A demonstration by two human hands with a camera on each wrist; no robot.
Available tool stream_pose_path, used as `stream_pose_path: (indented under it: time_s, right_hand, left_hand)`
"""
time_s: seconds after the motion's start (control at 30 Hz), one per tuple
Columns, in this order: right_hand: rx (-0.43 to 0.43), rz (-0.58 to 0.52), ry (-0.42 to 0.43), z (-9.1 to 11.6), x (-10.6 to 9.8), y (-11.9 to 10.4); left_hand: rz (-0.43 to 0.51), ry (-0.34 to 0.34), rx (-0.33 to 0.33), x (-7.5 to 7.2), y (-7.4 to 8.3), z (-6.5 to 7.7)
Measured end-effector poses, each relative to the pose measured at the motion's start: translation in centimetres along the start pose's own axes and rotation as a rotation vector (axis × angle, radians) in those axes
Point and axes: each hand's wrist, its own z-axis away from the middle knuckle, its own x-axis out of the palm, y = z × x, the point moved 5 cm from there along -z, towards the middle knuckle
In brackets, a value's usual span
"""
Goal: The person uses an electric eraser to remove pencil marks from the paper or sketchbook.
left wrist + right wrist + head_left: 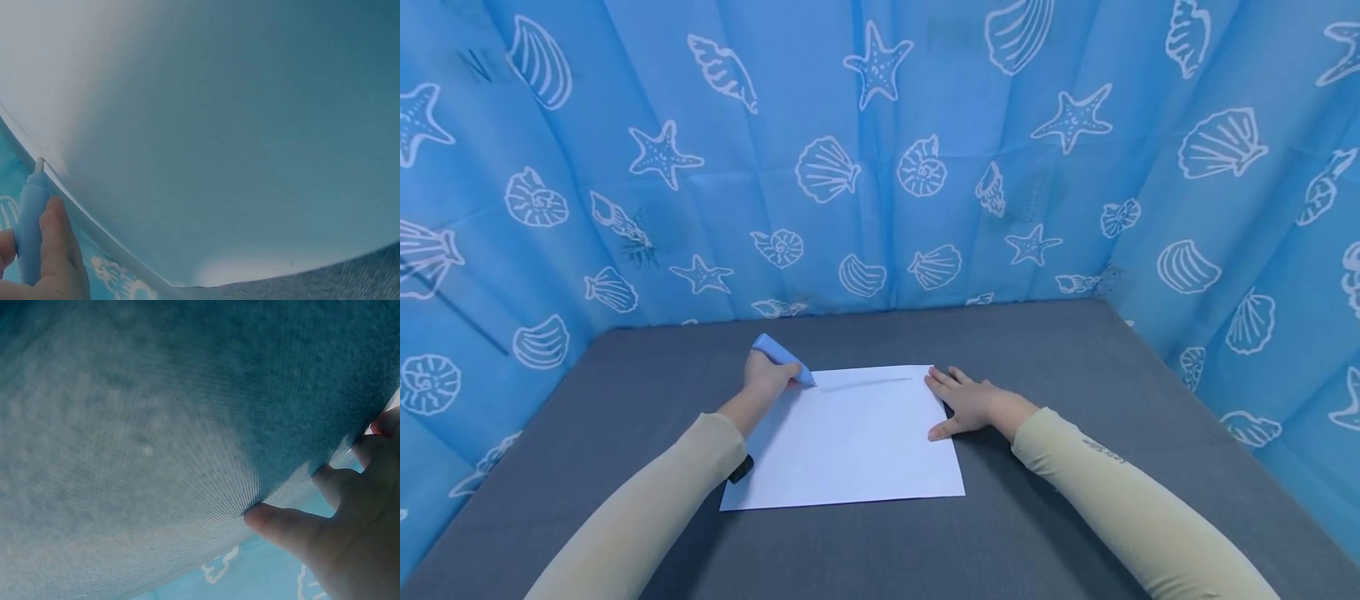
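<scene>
A white sheet of paper [850, 450] lies flat, with a thin grey line [868, 384] near its far edge. My left hand [764, 375] grips a thick light-blue pen-shaped tool [781, 353], whose tip meets the paper at the far left corner. In the left wrist view, the tool [31, 225] has a slim metal tip, with fingers [59, 250] round its barrel. With fingers spread, my right hand [968, 403] rests at the sheet's right edge, some fingertips on the paper. The right wrist view shows that hand [359, 525] with fingertips against the grey cloth.
Grey cloth [850, 550] covers the table under the sheet. Behind and at both sides hangs a blue curtain [880, 225] with white shells and starfish. A small black object [741, 469] sits beneath the left wrist.
</scene>
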Motion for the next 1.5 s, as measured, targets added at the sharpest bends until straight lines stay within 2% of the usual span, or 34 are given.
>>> stream_pose_path:
  time_s: [0.4,0.5,0.63,0.73,0.97,1.2,1.37,1.5]
  right_hand:
    - [0.000,0.007,0.004,0.1,0.0,0.0]
    - [0.004,0.009,0.000,0.0,0.0,0.1]
    - [0.008,0.000,-0.007,-0.1,0.1,0.2]
    - [0.013,0.002,-0.011,-0.1,0.2,0.2]
    - [0.020,0.018,-0.006,-0.1,0.1,0.1]
    - [0.028,0.017,-0.001,-0.1,0.1,0.2]
    - [0.032,0.016,-0.003,-0.2,0.2,0.2]
    - [0.033,0.008,-0.001,-0.1,0.1,0.2]
  left_hand:
    - [-0.020,-0.030,0.003,0.1,0.0,0.4]
    - [-0.088,-0.028,0.045,0.3,0.3,0.4]
    - [-0.222,-0.034,0.147,0.8,1.2,0.3]
    - [-0.255,-0.044,0.186,1.0,1.5,0.2]
    - [-0.235,-0.047,0.147,0.8,1.1,0.5]
    - [-0.237,-0.043,0.167,0.6,1.0,0.3]
    - [-0.238,-0.064,0.152,0.8,0.8,0.6]
    - [-0.223,-0.050,0.146,0.5,1.0,0.6]
